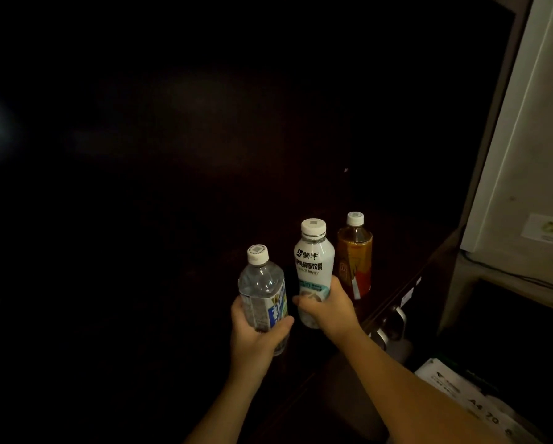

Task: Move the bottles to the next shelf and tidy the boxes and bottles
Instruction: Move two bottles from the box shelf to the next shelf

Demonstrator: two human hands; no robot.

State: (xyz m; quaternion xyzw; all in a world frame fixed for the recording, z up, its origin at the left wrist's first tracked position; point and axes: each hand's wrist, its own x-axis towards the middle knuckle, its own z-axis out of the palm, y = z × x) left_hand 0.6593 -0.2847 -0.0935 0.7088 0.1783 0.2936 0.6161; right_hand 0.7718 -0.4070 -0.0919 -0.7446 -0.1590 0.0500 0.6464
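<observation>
My left hand grips the lower half of a clear water bottle with a white cap and a blue and white label. My right hand is wrapped around the lower part of a white drink bottle with dark lettering and a white cap. Both bottles are upright and close together. Just behind and to the right stands an amber tea bottle with a white cap and an orange label, untouched, on a dark shelf surface. The rest of the shelf is too dark to make out.
A pale cabinet side or door rises at the right. Below it lies a white box with printed letters at the lower right. A grey metal fitting sits by the shelf's front edge. The left and upper areas are black.
</observation>
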